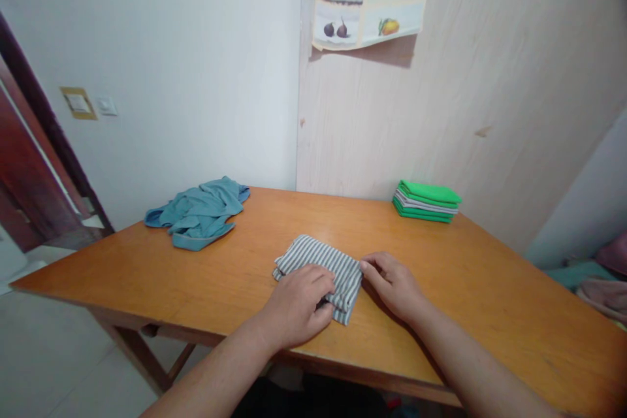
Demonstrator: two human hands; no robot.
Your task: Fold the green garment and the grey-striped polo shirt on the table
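A grey-and-white striped cloth (326, 258), folded into a small flat bundle, lies near the front of the wooden table. My left hand (304, 304) rests over its near left part, fingers curled on the fabric and thumb at the near edge. At the bundle's right corner, my right hand (392, 281) has thumb and fingertips closed on the edge. The fabric layers sit slightly uneven along the near side. Part of the bundle is hidden under my left hand.
A crumpled teal garment (203, 209) lies at the table's back left. Folded green and grey fabrics (426, 201) form a neat stack at the back right. The wooden table (274, 209) meets a wall with a fruit poster (369, 0). Other fabrics (602, 294) appear beyond the right edge.
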